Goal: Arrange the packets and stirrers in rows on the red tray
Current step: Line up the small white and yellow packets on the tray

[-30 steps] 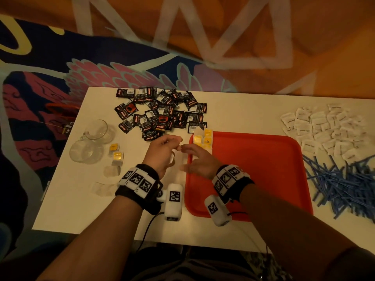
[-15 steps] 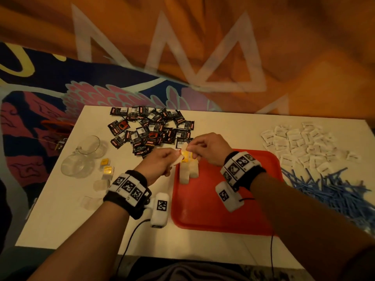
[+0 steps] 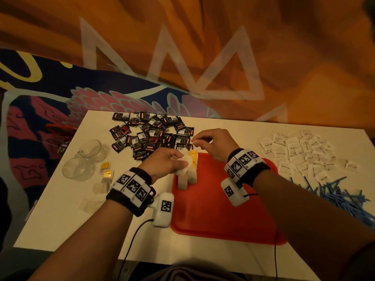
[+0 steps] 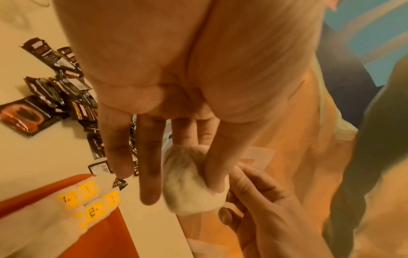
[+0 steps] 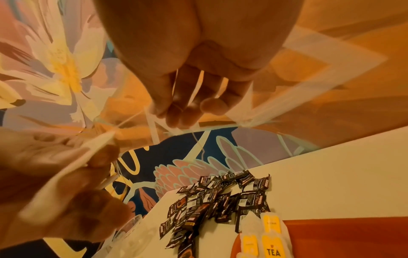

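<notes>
So the hands have come up off the red tray [image 3: 223, 209] compared with a second ago, when both were low at its far left corner. Now the left hand [image 3: 164, 163] is pinching a soft white tea bag [image 3: 186, 160] between thumb and fingers, just above the tray's corner. The right hand [image 3: 213, 142] has lifted higher and further back, fingertips pinched together. In the right wrist view there's a thin thread running from those fingers, so I'd guess it's the bag's string being pulled straight, but it's too fine to be sure.

My read: this bag is getting untangled before it's laid down, so the tray work has barely started.

On the tray there are only a few tea bags [image 3: 187, 175] lying side by side at the far left corner, with yellow tags. One tag clearly reads "TEA" in both wrist views. The rest of the tray is bare red.

Everything else is on the table [image 3: 60, 220]: a big heap of black packets [image 3: 150, 134] just behind the tray corner, with white lettering and barcodes I can't read for sure, a pile of white packets [image 3: 300, 151] off to the right, and blue stirrers [image 3: 341, 197] in a messy heap near those. Two glass cups [image 3: 85, 159] sit on the left, with a couple of small yellow-topped things [image 3: 106, 169] beside them.
</notes>
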Motion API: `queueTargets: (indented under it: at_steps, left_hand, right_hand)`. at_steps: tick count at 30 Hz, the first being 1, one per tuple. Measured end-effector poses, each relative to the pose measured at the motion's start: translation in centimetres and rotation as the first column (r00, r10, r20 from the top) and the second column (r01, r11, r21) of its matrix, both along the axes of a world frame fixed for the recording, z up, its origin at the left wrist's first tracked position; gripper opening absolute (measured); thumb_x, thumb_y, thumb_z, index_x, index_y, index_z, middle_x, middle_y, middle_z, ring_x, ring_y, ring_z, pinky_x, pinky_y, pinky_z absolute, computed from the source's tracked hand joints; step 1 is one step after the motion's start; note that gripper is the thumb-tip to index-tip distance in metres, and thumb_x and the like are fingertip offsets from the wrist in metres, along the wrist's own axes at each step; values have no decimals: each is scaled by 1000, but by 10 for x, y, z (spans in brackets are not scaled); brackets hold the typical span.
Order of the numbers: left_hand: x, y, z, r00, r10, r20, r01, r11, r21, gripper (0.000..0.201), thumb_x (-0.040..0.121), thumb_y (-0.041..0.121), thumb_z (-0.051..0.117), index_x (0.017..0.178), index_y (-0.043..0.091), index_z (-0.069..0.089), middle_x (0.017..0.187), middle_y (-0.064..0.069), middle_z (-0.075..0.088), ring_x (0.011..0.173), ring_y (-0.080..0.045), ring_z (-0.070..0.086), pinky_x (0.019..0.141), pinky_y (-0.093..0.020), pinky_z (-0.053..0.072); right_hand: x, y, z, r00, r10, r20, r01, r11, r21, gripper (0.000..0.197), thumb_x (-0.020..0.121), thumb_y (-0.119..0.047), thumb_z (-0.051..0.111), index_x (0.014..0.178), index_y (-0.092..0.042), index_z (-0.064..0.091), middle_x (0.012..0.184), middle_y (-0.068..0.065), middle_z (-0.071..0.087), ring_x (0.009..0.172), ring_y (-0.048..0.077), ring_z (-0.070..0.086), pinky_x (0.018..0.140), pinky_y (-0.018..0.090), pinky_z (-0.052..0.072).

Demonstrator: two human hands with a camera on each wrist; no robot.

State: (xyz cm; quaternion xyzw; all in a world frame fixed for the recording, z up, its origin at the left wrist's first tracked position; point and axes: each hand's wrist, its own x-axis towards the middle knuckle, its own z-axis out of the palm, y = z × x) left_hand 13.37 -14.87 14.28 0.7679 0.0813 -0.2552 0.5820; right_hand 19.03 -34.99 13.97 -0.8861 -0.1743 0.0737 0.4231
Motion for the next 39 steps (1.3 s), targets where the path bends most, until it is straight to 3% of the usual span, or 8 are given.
queueTargets:
  at_steps: [4, 8, 13, 17, 19, 26, 34, 39]
  left_hand:
    - [-1, -7, 8, 995, 73, 72, -57, 977, -204, 17, 83, 13, 74, 98, 6, 73, 99, -10, 74, 93, -18, 66, 92, -34, 52]
    - [5, -15, 17, 940, 341, 30, -281, 819, -500, 12, 86, 3, 63, 96, 5, 70, 89, -5, 75, 86, -15, 70, 80, -23, 57]
    - [12, -19, 18, 871, 492, 1, -417, 739, -528, 12, 91, 2, 62, 102, 4, 68, 92, -7, 72, 83, -13, 70, 81, -23, 58]
    - [12, -19, 10, 839, 543, 11, -470, 736, -486, 21, 91, 1, 64, 112, -1, 66, 87, -4, 72, 76, -11, 70, 77, -24, 59]
    - [11, -17, 6, 838, 546, 19, -474, 743, -472, 23, 90, 1, 65, 113, 0, 65, 86, -4, 73, 77, -12, 71, 77, -25, 59]
    - [8, -18, -3, 851, 524, 37, -458, 775, -436, 26, 87, -3, 68, 109, 9, 60, 90, -12, 73, 76, -18, 72, 73, -31, 59]
    - [3, -16, -29, 883, 457, -106, -464, 819, -339, 17, 92, 7, 66, 108, 3, 62, 85, -11, 72, 73, -19, 68, 75, -32, 58]
    - [-3, -14, -49, 888, 409, -211, -459, 819, -344, 11, 92, 6, 65, 102, 9, 62, 81, -8, 72, 72, -14, 71, 74, -28, 59]
  right_hand:
    - [-1, 1, -5, 996, -85, -19, 86, 995, 49, 12, 91, -25, 66, 96, -24, 77, 85, -14, 71, 72, -7, 60, 77, 18, 48]
    - [-23, 15, -14, 991, -17, -130, 12, 999, -39, 16, 92, -21, 62, 98, -23, 77, 87, -9, 73, 76, 0, 62, 76, 16, 44]
    - [-51, 27, -28, 972, 176, -156, -184, 982, -39, 19, 94, -23, 62, 108, -19, 75, 106, -6, 73, 83, -6, 56, 73, 0, 36]
    - [-52, 18, -46, 948, 183, -262, -251, 934, -255, 47, 86, -35, 70, 131, -29, 59, 134, -6, 57, 114, 12, 53, 95, 28, 44]
    - [-44, 10, -46, 963, 67, -261, -144, 946, -289, 60, 81, -27, 73, 137, -25, 50, 142, 0, 47, 128, 17, 44, 105, 28, 36]
    - [-24, 14, -15, 950, 9, -313, 109, 927, 359, 43, 82, -15, 76, 121, -27, 61, 125, -4, 62, 113, 15, 60, 93, 29, 50]
    - [-28, 32, -39, 958, -44, -285, 138, 938, 319, 27, 79, -14, 77, 97, -33, 74, 94, -7, 75, 91, 9, 70, 87, 32, 55]
    - [-36, 36, -58, 917, -180, -355, 283, 922, 263, 8, 82, -11, 76, 90, -12, 77, 82, 1, 73, 75, 10, 66, 75, 30, 53]
